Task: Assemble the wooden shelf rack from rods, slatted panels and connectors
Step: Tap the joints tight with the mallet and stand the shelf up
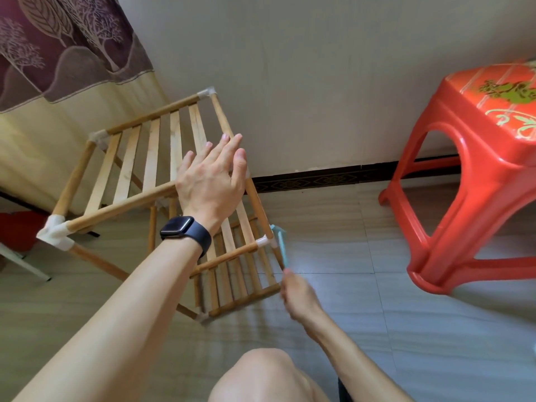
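1. Head view: the rack [152, 158] stands on the floor at ten o'clock from my knee [261, 372], with two slatted tiers joined by white connectors.
2. My hands are apart. My left hand [210, 181] is flat with its fingers straight over the top tier's right-side rod. I cannot tell if it presses down or hovers.
3. My right hand [298, 297], at four o'clock from the left, pinches a pale blue tool [280, 245]. It is motion-blurred, with its head beside the lower tier's corner connector [264, 242].
4. I judge the step to be seating that joint. I'd steady the frame from above, strike squarely along the rod's line rather than sideways, and use light taps, since the rack looks slim and could skew.
5. The tiled floor [406, 314] gives a hard, level base. A red plastic stool [487, 184] sits at two o'clock, well apart. A patterned curtain [58, 53] hangs at eleven o'clock beside a plain wall [319, 82].
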Available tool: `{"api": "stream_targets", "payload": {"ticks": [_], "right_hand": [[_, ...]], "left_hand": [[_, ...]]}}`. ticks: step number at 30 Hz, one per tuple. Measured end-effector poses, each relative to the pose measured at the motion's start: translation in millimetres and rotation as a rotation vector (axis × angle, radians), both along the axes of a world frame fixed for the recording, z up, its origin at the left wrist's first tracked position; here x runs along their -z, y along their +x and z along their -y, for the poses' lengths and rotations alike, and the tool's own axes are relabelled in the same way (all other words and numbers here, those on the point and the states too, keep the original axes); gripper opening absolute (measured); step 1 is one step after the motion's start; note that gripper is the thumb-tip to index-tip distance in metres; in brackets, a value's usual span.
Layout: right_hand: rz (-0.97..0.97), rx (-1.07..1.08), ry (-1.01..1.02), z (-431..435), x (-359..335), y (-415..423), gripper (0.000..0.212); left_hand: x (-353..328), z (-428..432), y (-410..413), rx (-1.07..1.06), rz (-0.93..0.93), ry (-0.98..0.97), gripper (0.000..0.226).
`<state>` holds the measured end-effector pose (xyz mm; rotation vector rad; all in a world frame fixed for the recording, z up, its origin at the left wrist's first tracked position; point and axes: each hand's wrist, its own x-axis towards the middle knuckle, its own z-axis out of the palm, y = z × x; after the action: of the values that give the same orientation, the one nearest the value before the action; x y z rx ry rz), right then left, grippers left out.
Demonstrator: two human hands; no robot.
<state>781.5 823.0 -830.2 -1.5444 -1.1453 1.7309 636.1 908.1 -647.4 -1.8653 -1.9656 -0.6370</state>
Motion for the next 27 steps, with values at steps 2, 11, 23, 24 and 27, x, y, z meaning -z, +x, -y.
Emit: {"api": "stream_targets", "payload": {"ticks": [2, 11, 23, 24, 27], "right_hand": [[-0.083, 0.442, 0.033, -11, -12, 7, 0.045], [-0.032, 0.46, -0.025, -20, 7, 12, 0.042], [-0.137, 0.239, -0.155, -10, 3, 12, 0.042], [-0.108, 0.088, -0.128, -1, 6, 6, 0.042], [-0.035, 0.363, -0.038, -8, 5, 13, 0.046]], "left_hand": [[0, 0, 1, -0.004, -0.009, 0.0, 0.055], [1, -2, -4, 0.005, -0.005, 0.022, 0.053], [1, -3, -2, -0.005, -0.001, 0.042, 0.051], [1, -3, -1, -0.004, 0.001, 0.04, 0.052], [0, -2, 2, 0.007, 0.005, 0.035, 0.05]]}}
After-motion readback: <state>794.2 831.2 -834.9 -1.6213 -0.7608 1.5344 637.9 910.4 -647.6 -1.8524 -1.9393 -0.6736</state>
